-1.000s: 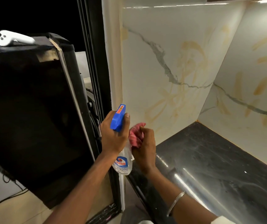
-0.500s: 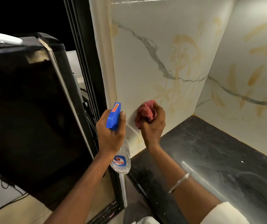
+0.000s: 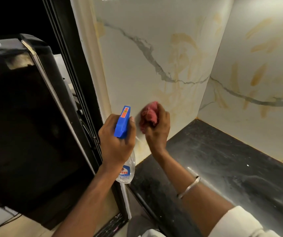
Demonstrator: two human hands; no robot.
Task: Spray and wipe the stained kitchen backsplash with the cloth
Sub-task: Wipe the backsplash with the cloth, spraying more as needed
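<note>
My left hand (image 3: pixel 116 142) grips a clear spray bottle (image 3: pixel 126 170) with a blue trigger head (image 3: pixel 122 122), held upright in front of the wall's lower left edge. Just to its right, my right hand (image 3: pixel 158 129) holds a bunched red cloth (image 3: pixel 148 117) pressed against the white marble backsplash (image 3: pixel 137 69). Yellow-brown stains (image 3: pixel 180 65) smear the backsplash above and to the right of the cloth. More stains mark the right-hand wall panel (image 3: pixel 257 77).
A black stone countertop (image 3: pixel 223 168) runs from the corner toward me on the right. A large black appliance (image 3: pixel 26 125) stands on the left beside a dark frame (image 3: pixel 72 65). Cables hang at the lower left.
My right hand lifted the cloth from beside the bottle onto the backsplash and now keeps it pressed there. The left hand with the bottle stayed roughly where it was.
</note>
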